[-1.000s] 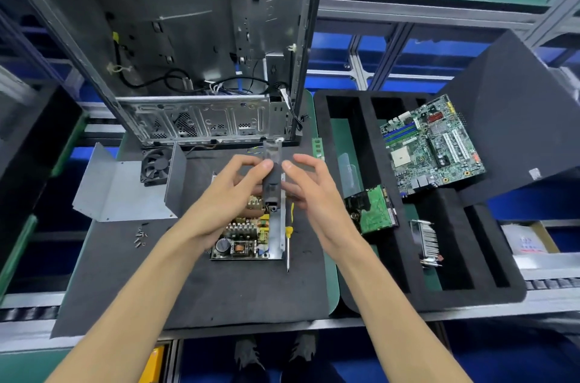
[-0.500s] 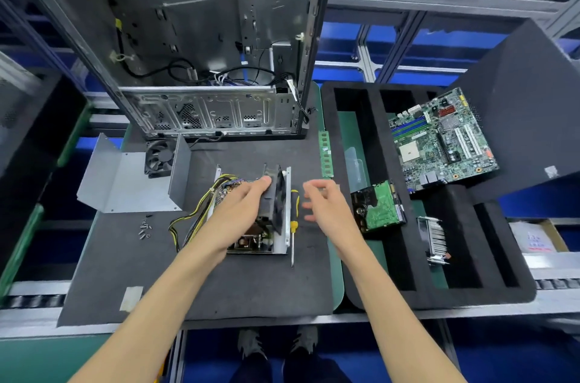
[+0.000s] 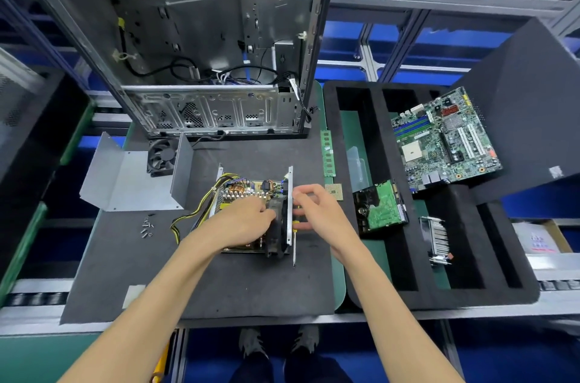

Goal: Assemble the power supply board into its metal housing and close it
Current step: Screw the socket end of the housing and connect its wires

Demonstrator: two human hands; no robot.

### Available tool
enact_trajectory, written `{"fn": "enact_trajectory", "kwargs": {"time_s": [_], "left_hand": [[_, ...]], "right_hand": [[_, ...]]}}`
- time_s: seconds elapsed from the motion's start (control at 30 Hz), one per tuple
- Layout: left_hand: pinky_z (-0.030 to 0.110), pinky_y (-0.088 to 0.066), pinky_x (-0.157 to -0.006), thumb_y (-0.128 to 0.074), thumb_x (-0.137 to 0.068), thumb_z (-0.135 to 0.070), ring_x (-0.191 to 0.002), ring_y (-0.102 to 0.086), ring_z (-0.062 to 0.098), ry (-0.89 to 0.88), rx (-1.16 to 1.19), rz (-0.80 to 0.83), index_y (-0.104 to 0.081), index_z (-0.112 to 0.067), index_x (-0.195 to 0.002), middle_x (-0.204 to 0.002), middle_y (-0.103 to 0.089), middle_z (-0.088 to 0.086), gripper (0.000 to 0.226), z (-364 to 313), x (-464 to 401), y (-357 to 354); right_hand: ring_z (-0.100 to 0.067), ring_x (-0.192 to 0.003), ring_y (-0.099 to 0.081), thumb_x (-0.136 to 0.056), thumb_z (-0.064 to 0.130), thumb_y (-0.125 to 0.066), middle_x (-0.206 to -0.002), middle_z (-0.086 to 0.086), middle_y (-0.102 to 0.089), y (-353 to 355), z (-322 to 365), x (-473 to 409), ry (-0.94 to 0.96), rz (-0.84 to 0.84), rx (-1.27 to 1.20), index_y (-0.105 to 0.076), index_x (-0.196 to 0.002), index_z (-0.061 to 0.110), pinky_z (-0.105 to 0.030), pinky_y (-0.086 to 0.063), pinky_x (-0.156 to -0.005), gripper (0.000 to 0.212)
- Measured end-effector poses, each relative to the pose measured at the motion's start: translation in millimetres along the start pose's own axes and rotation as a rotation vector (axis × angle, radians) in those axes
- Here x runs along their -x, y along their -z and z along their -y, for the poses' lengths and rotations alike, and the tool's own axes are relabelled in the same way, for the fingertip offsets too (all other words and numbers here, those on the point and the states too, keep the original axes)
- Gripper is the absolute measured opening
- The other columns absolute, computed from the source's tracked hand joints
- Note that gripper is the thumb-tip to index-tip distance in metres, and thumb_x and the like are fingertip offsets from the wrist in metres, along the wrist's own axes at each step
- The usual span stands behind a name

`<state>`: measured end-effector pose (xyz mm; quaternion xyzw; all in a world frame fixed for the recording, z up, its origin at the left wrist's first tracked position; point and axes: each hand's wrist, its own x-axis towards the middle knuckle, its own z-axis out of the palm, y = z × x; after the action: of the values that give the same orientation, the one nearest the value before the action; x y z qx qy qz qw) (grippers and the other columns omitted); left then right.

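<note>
The power supply board (image 3: 241,191) with yellow wires lies in the open metal housing base (image 3: 290,181) on the dark mat. My left hand (image 3: 243,221) grips a black fan (image 3: 277,236) and presses it upright against the inside of the housing's right wall. My right hand (image 3: 317,210) is just outside that wall, fingers curled and apart, thumb by the yellow-handled screwdriver (image 3: 294,252) lying beside the housing. The grey bent housing cover (image 3: 125,185) rests to the left. Several small screws (image 3: 146,227) lie in front of the cover.
An open computer case (image 3: 204,53) stands behind the mat, and a second fan (image 3: 161,156) sits at its foot. On the right, a black foam tray (image 3: 376,291) holds a motherboard (image 3: 445,137), hard drive (image 3: 381,210) and heatsink (image 3: 437,238). A RAM stick (image 3: 327,153) and CPU (image 3: 333,191) lie near the tray.
Both hands held the fan up above the board; my left hand lowered it against the housing's right wall. My right hand let go, then came back to the wall's outer side.
</note>
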<state>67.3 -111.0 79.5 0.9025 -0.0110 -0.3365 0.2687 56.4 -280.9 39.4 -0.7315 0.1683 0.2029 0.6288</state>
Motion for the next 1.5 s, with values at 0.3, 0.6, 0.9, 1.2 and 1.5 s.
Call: {"fn": "enact_trajectory", "kwargs": {"time_s": [0.3, 0.6, 0.9, 1.2, 1.5], "left_hand": [[0.037, -0.044, -0.068, -0.035, -0.108, -0.033, -0.071, -0.055, 0.029, -0.024, -0.095, -0.136, -0.043, -0.012, -0.063, -0.065, -0.050, 0.005, 0.051, -8, -15, -7], [0.034, -0.030, -0.057, -0.041, -0.107, -0.035, -0.055, -0.042, 0.024, -0.066, 0.074, -0.143, -0.041, -0.017, -0.053, -0.050, -0.040, -0.003, 0.057, 10, -32, -19], [0.037, -0.032, -0.088, -0.057, -0.093, -0.019, -0.107, -0.041, 0.028, -0.300, -0.429, -0.377, -0.057, -0.029, -0.135, -0.109, -0.049, 0.004, 0.043, 24, -56, -18], [0.037, -0.031, -0.081, -0.064, -0.089, -0.017, -0.098, -0.047, 0.028, -0.435, -0.385, -0.500, -0.067, -0.021, -0.112, -0.099, -0.058, 0.002, 0.024, 30, -58, -23], [0.036, -0.032, -0.081, -0.067, -0.079, -0.001, -0.084, -0.060, 0.023, -0.554, -0.297, -0.634, -0.063, -0.016, -0.098, -0.089, -0.070, -0.006, 0.024, 32, -40, -29]], "right_hand": [[-0.010, -0.097, -0.067, -0.103, 0.034, -0.060, -0.108, 0.000, -0.065, -2, 3, 1, 0.013, -0.007, 0.009, -0.061, -0.121, 0.021, -0.032, -0.063, -0.084, 0.022], [-0.014, -0.108, -0.065, -0.089, 0.052, -0.076, -0.120, 0.001, -0.060, -2, -2, -1, 0.024, 0.085, 0.144, -0.045, -0.136, 0.029, -0.045, -0.055, -0.101, 0.061], [-0.015, -0.090, -0.067, -0.093, 0.030, -0.075, -0.114, -0.003, -0.058, 0, -6, -3, 0.090, 0.115, 0.175, -0.037, -0.136, 0.053, -0.046, -0.056, -0.100, 0.062], [-0.018, -0.085, -0.063, -0.096, 0.028, -0.067, -0.123, -0.005, -0.054, 0, -2, -3, 0.123, 0.149, 0.264, -0.043, -0.140, 0.055, -0.041, -0.054, -0.098, 0.057], [-0.015, -0.103, -0.064, -0.089, 0.034, -0.076, -0.127, 0.001, -0.051, 5, -6, 0, 0.124, 0.184, 0.280, -0.047, -0.136, 0.049, -0.032, -0.052, -0.094, 0.057]]}}
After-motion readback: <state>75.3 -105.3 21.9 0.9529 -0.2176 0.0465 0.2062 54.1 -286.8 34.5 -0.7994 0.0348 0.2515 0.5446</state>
